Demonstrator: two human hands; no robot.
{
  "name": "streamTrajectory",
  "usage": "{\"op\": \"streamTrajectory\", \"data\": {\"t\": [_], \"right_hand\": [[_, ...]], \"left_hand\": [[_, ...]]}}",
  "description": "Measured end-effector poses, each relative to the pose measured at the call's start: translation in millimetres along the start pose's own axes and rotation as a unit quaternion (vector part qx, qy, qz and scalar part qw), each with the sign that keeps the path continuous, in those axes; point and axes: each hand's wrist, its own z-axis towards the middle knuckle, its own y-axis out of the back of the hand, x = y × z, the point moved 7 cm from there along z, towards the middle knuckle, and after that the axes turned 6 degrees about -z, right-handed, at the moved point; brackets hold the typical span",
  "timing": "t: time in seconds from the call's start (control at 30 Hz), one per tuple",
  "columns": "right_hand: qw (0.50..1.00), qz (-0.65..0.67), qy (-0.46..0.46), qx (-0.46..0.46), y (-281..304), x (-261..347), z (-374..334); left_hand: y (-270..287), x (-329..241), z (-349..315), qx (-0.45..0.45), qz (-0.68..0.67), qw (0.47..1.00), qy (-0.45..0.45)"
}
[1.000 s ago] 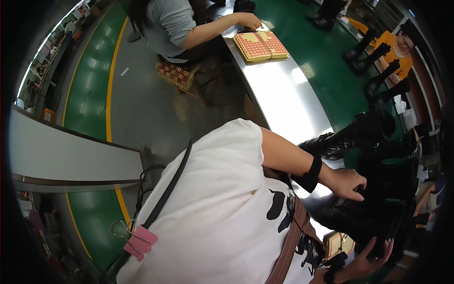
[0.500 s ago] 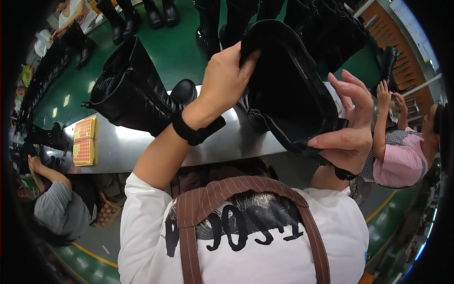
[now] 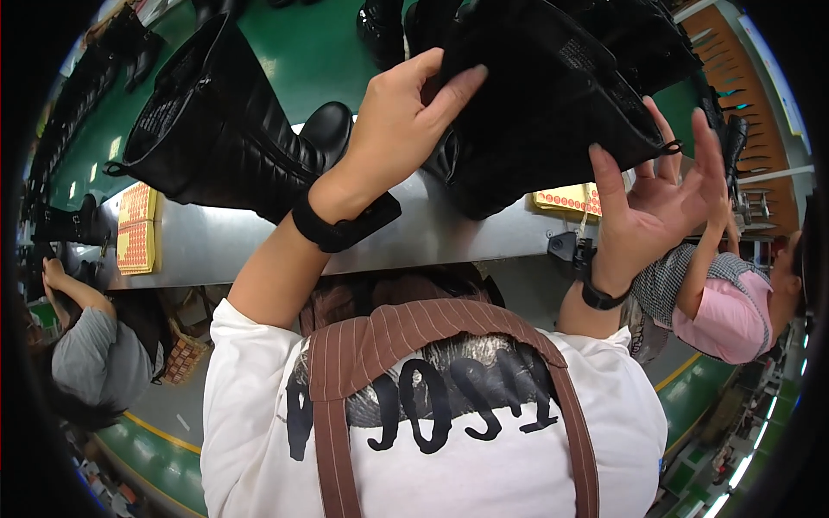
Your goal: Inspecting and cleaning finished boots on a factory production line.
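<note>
A tall black boot (image 3: 540,129) stands in front of me, its wide shaft opening toward me. My left hand (image 3: 410,116) is closed on the left rim of that opening, with the thumb over the edge on the inside. At the right rim, beside a small black pull loop, my right hand (image 3: 661,203) is open with its fingers spread, holding nothing. Whether its fingertips touch the boot is hard to tell. To the left, a second tall black boot (image 3: 229,138) leans with its opening facing me and its rounded toe by my left forearm.
A metal table edge (image 3: 363,250) runs along the near side of the green work surface (image 3: 298,56). Yellow sheets with red stickers (image 3: 138,229) lie at the left; another yellow sheet (image 3: 566,198) lies under the held boot. Co-workers (image 3: 725,298) are at both sides.
My right hand has let go of the boot's lower right rim and spread its fingers. The held boot's opening has tipped up and right, uncovering the yellow sheet; my left hand keeps its grip.
</note>
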Motion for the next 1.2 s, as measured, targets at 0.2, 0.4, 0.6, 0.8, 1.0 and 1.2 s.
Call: {"op": "streamTrajectory", "data": {"t": [0.2,0.4,0.6,0.8,1.0,1.2], "right_hand": [[0.996,0.09,0.01,0.005,13,-30,-39],[0.883,0.067,-0.353,0.303,-44,-107,-149],[0.872,0.046,-0.331,0.357,-63,-124,-161],[0.884,0.025,-0.323,0.338,-68,-116,-152],[0.902,0.009,-0.285,0.325,-68,-109,-148],[0.899,0.002,-0.248,0.362,-72,-99,-143]], "left_hand": [[0,63,-59,0.077,-0.038,0.992,0.095],[-57,130,-94,0.193,-0.151,0.903,0.354],[-57,143,-88,0.237,-0.095,0.896,0.364],[-63,114,-83,0.313,-0.172,0.859,0.367],[0,-46,-46,0.251,-0.351,0.889,0.151],[16,-41,-50,0.192,-0.217,0.942,0.17]]}}
